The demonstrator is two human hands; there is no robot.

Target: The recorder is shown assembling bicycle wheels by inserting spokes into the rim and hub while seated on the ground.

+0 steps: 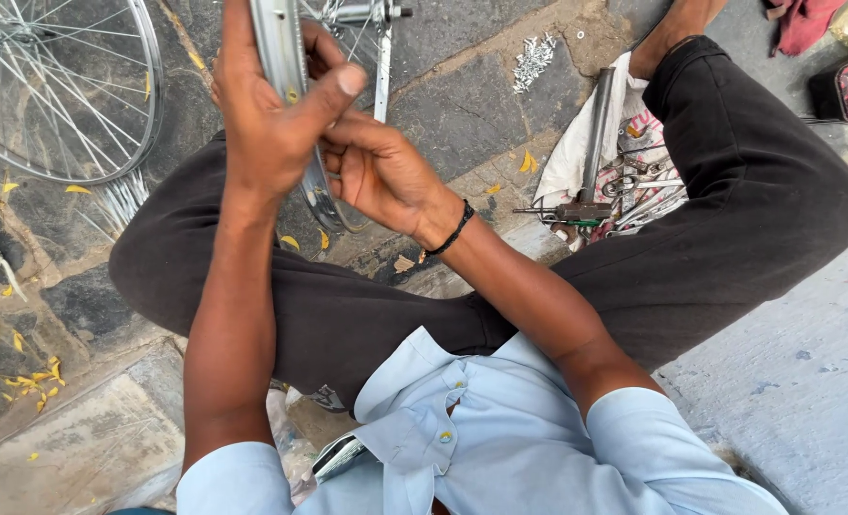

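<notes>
Head camera, looking down at a seated person in a pale blue shirt and dark trousers, legs crossed on a stone floor (481, 105). The left hand (271, 114) is closed around a silver bicycle wheel rim (276, 43), thumb pressed across its edge; the rim stands upright in front of the knees and runs down behind both hands. The right hand (381, 172), wearing a black wristband (455, 231), is curled with fingertips touching the rim just below the left hand. A second spoked wheel (62, 86) lies flat on the floor at upper left. At upper right, a white cloth (577, 153) holds a metal bar (596, 133) and tools. A small pile of silver bits (534, 59) lies near.
</notes>
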